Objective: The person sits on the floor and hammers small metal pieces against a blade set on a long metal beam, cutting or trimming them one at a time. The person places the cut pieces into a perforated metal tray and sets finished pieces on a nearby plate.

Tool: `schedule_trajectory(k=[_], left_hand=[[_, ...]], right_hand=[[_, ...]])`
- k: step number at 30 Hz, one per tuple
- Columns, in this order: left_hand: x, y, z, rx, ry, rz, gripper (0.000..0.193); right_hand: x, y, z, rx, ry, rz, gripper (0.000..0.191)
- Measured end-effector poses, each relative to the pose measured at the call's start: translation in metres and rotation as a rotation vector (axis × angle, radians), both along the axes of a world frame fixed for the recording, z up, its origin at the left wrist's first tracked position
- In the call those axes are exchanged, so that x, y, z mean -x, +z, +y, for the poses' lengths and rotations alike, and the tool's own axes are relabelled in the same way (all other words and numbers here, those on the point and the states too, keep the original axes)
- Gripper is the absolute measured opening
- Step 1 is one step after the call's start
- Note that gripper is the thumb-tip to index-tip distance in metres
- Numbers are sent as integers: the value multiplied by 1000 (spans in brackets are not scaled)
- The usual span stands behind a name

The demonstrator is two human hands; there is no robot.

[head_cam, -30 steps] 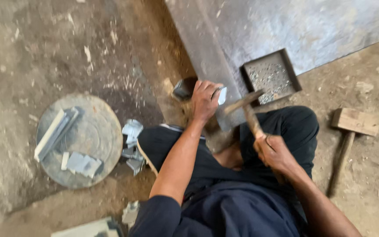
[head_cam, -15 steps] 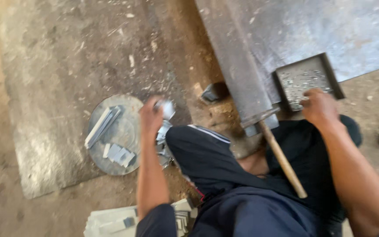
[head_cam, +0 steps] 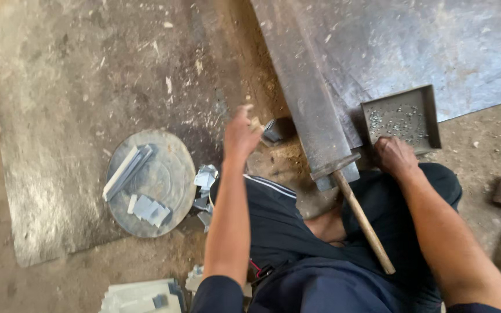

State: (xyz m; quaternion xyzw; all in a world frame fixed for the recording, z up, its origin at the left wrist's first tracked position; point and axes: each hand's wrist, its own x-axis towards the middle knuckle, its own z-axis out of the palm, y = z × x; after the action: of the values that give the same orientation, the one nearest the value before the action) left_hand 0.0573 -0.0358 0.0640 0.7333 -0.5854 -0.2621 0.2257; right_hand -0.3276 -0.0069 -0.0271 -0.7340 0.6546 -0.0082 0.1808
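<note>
A seated person's left hand (head_cam: 240, 134) hovers blurred above the dirt floor (head_cam: 59, 69), just beside a small dark metal block (head_cam: 273, 131); whether its fingers are wide or narrow cannot be told. The right hand (head_cam: 396, 156) rests, fingers curled down, at the near rim of a shallow square grey metal tray (head_cam: 430, 116) of small rivets, gripping nothing visible. A wooden-handled steel hammer (head_cam: 355, 203) lies across the lap, untouched. A round grey metal disc (head_cam: 172, 174) with cut strips lies left.

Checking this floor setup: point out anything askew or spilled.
The hammer lies loose, its handle propped across the person's leg, held by neither hand. Bent metal scraps lie scattered beside the round plate. Nothing else stands out.
</note>
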Motion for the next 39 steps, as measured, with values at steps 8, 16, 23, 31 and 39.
schedule_trajectory(k=[8,16,23,31,39], left_hand=[[29,-67,-18,-292,94,-189,84],[29,-50,-8,-82,-3,-215,69],[17,-35,2,206,117,151,75],[19,-42,2,422,63,253,18],[114,-50,14,588,-172,287,14]], right_hand=[[13,5,14,405,-155,-206,23],[16,15,20,471,-210,-492,10],[21,16,23,523,-272,-580,12],[17,20,27,445,-354,-753,13],[-62,34,27,343,-152,-914,8]])
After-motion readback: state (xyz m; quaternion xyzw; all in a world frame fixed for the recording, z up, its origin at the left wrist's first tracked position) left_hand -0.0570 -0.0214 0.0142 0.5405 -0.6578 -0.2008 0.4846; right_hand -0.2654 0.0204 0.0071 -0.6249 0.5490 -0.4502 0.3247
